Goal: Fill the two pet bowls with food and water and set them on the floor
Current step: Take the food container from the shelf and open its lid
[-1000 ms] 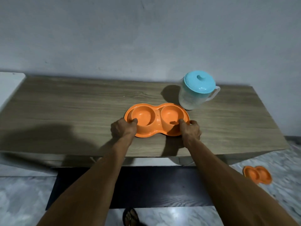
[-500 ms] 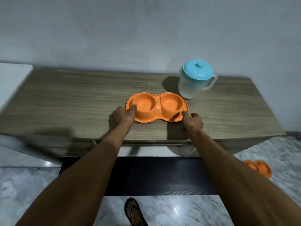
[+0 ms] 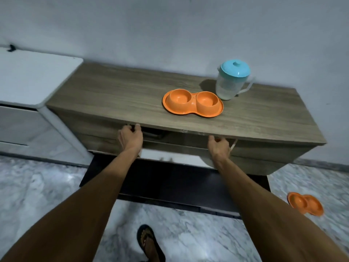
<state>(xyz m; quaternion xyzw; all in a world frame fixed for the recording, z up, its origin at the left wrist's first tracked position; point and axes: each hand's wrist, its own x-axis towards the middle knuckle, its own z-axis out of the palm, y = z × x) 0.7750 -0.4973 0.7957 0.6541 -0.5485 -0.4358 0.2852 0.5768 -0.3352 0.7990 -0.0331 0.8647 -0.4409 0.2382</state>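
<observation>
An orange double pet bowl (image 3: 192,112) lies on the wooden cabinet top (image 3: 113,99), both cups empty. Just behind its right cup stands a clear pitcher (image 3: 227,87) with a teal lid. Both hands are off the bowl and down at the cabinet's front. My left hand (image 3: 130,138) and my right hand (image 3: 219,146) each curl their fingers over the top edge of a drawer front (image 3: 173,146), which stands slightly out from the cabinet. A dark gap shows above it.
A second orange double bowl (image 3: 305,204) lies on the marble floor at the right. A white cabinet (image 3: 34,80) adjoins the wooden one on the left. A dark mat (image 3: 170,184) lies below the drawer, and my sandalled foot (image 3: 150,242) is on the floor.
Both hands let go of the orange bowl on the top and dropped to the drawer front, closing over its edge. My view pulled back and shifted left.
</observation>
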